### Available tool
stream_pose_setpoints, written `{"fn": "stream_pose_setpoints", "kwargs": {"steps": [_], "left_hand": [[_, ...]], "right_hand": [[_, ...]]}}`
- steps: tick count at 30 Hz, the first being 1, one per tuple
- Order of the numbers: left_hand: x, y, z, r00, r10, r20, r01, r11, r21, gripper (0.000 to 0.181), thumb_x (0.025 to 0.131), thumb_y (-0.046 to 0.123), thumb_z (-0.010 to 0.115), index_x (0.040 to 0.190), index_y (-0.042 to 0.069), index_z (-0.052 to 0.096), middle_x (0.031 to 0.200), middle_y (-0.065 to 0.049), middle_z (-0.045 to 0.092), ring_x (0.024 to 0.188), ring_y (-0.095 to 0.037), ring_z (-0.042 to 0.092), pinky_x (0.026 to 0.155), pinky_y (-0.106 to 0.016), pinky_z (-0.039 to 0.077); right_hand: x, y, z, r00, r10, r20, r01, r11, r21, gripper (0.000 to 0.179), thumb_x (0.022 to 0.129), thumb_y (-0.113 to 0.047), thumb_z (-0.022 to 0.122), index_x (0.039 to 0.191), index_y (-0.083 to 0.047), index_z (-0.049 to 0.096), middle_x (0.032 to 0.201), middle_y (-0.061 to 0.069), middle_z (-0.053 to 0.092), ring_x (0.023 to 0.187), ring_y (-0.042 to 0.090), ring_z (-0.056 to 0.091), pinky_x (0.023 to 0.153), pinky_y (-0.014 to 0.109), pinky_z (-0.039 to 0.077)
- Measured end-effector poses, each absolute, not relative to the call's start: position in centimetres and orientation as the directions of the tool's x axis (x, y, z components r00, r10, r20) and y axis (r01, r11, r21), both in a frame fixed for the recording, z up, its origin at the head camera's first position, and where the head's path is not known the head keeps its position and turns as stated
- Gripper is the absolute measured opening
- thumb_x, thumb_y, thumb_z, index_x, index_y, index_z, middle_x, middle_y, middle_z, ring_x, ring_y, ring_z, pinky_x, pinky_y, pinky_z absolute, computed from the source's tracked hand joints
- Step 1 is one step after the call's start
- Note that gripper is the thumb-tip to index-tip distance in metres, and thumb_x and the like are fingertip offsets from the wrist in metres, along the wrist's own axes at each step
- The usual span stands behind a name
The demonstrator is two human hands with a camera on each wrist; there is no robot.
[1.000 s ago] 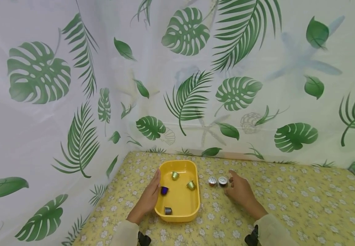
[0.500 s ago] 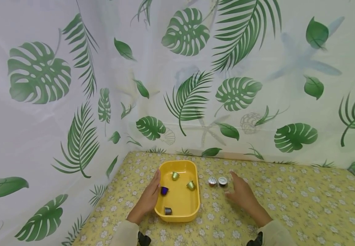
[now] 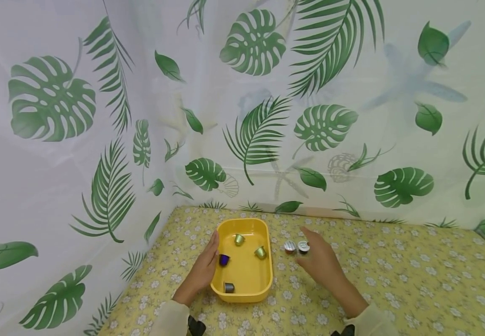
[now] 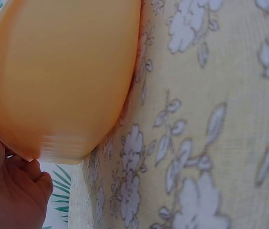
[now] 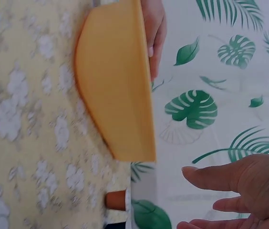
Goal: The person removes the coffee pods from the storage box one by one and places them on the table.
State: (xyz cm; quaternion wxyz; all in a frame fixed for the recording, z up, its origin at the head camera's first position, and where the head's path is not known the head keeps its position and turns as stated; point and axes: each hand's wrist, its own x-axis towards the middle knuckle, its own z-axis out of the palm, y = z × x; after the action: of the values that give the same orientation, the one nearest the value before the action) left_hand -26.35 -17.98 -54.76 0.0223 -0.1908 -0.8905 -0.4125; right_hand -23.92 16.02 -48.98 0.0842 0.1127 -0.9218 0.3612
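A yellow tray [image 3: 246,297] stands on the cloth with several coffee capsules inside. My left hand [image 3: 203,268] rests against the tray's left side, its fingers lying mostly straight along the rim. To the right of the tray, a brown capsule [image 5: 116,200] and a black capsule [image 3: 303,250] stand side by side with silver lids up. My right hand [image 3: 324,259] hovers right beside the black capsule, thumb and fingers spread and nothing held. It partly covers that capsule's right edge in the head view. The right wrist view shows a gap between the fingers.
Inside the tray are a green capsule [image 3: 239,240] at the back, another green capsule [image 3: 260,252] at the right, a purple capsule [image 3: 224,260] at the left and a grey capsule [image 3: 228,287] in front. A leaf-patterned curtain [image 3: 263,196] borders the flowered cloth [image 3: 414,280].
My right hand opened its fingers wider and drew back slightly, then moved left to the black capsule. The left hand, tray and capsules have stayed in place.
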Motion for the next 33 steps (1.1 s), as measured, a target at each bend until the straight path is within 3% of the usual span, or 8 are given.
{"fn": "stream_pose_setpoints", "kwargs": {"steps": [9, 13, 23, 29, 33], "left_hand": [[-26.3, -17.9, -54.7, -0.921, 0.326, 0.211, 0.373, 0.593, 0.714, 0.054, 0.114, 0.013, 0.030, 0.162, 0.000, 0.009, 0.169, -0.011, 0.000, 0.155, -0.034, 0.007, 0.122, -0.055, 0.015], [-26.3, -17.9, -54.5, -0.920, 0.326, 0.216, 0.377, 0.591, 0.713, 0.054, 0.114, 0.016, 0.029, 0.162, 0.001, 0.009, 0.169, -0.010, 0.000, 0.155, -0.034, 0.008, 0.122, -0.054, 0.015], [-26.4, -17.9, -54.7, -0.915, 0.329, 0.232, 0.391, 0.591, 0.705, 0.054, 0.114, 0.019, 0.028, 0.161, -0.002, 0.010, 0.169, -0.012, 0.001, 0.155, -0.037, 0.008, 0.122, -0.055, 0.015], [-26.3, -18.1, -54.7, -0.917, 0.333, 0.219, 0.384, 0.593, 0.707, 0.055, 0.114, 0.018, 0.028, 0.161, -0.001, 0.010, 0.169, -0.012, 0.000, 0.155, -0.037, 0.007, 0.122, -0.055, 0.015], [-26.3, -18.1, -54.5, -0.915, 0.341, 0.216, 0.387, 0.590, 0.709, 0.054, 0.114, 0.013, 0.030, 0.161, -0.002, 0.008, 0.169, -0.013, -0.001, 0.154, -0.039, 0.006, 0.122, -0.056, 0.014]], "right_hand": [[-23.4, 14.0, -47.5, -0.960, -0.170, 0.221, -0.277, 0.672, -0.687, 0.069, 0.086, -0.009, 0.083, 0.148, -0.002, 0.051, 0.138, 0.021, 0.059, 0.111, 0.035, 0.064, 0.080, 0.045, 0.059], [-23.2, 13.1, -47.1, -0.954, -0.193, 0.231, -0.300, 0.660, -0.689, 0.061, 0.085, -0.007, 0.083, 0.141, -0.003, 0.059, 0.133, 0.016, 0.063, 0.106, 0.030, 0.066, 0.080, 0.040, 0.059], [-22.3, 10.8, -46.9, -0.924, -0.280, 0.259, -0.377, 0.565, -0.734, 0.041, 0.083, -0.007, 0.083, 0.123, -0.006, 0.072, 0.124, 0.011, 0.069, 0.103, 0.031, 0.068, 0.083, 0.044, 0.059], [-22.3, 9.2, -47.4, -0.900, -0.374, 0.225, -0.415, 0.571, -0.709, 0.039, 0.086, -0.011, 0.083, 0.123, -0.008, 0.073, 0.119, 0.007, 0.071, 0.098, 0.023, 0.068, 0.077, 0.036, 0.059], [-22.2, 8.3, -47.7, -0.891, -0.417, 0.178, -0.409, 0.569, -0.713, 0.038, 0.087, -0.012, 0.082, 0.124, -0.007, 0.072, 0.121, 0.009, 0.070, 0.099, 0.026, 0.068, 0.075, 0.034, 0.059]]}}
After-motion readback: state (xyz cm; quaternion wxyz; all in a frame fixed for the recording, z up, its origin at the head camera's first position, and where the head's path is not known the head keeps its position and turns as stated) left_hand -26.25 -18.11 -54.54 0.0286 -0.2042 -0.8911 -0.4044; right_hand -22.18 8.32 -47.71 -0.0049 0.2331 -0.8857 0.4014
